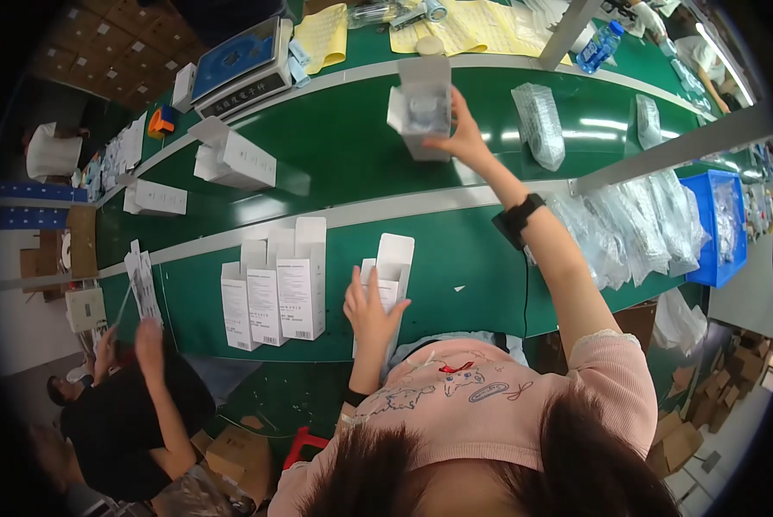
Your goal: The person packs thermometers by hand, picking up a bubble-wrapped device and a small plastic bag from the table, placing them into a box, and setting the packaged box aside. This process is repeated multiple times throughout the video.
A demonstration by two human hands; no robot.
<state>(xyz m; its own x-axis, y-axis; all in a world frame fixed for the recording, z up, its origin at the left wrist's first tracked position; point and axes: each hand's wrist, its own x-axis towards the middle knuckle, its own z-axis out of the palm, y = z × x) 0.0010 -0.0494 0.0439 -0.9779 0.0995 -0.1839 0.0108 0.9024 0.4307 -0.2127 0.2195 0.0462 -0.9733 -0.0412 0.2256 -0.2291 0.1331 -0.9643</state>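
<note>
My right hand (464,136) reaches to the far strip of the bench and grips an open white carton (434,79). Its flaps are up, and something wrapped in clear plastic shows inside. Close to my body, my left hand (373,312) is round another white carton (395,252), thumb on its right side and fingers on its front. This one's tall top flap stands up; its inside is hidden. Left of it, several upright white cartons (294,293) with raised flaps and small print stand in a tight group.
Bubble-wrapped packs (606,237) lie right, beside a blue bin (716,228). One wrapped pack (539,127) lies on the far strip. Two white cartons (236,157) are at left, near a scale (240,65). A metal rail (343,221) crosses the bench. A co-worker (137,405) sits left.
</note>
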